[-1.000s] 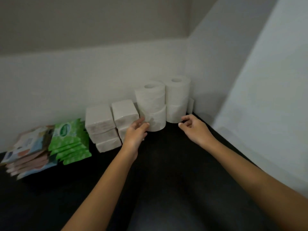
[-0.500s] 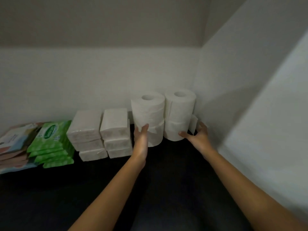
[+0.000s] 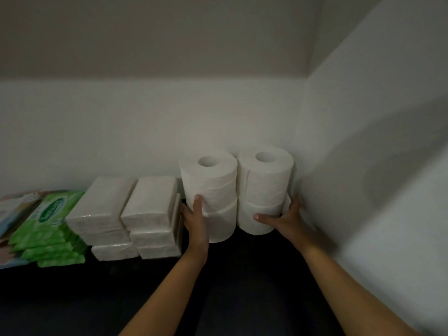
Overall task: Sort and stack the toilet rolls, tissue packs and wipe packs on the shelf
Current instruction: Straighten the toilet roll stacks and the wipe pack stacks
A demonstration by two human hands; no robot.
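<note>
Two stacks of white toilet rolls stand in the shelf's back right corner, each two rolls high: the left stack [image 3: 211, 187] and the right stack [image 3: 265, 183]. My left hand [image 3: 196, 219] lies flat against the left stack's left side. My right hand [image 3: 286, 218] cups the lower roll of the right stack from the right, beside the wall. Left of the rolls stand two stacks of white tissue packs [image 3: 132, 214], three high. Further left lie green wipe packs [image 3: 48, 229], piled up.
The shelf [image 3: 121, 292] is dark. Pale walls close it at the back and right [image 3: 363, 190]. At the far left edge lies a pile of pink and blue packs [image 3: 11, 214], partly cut off by the frame.
Both hands have closed in on the roll stacks: the left now presses the left stack's side, the right wraps the right stack's lower roll. The view has moved closer.
</note>
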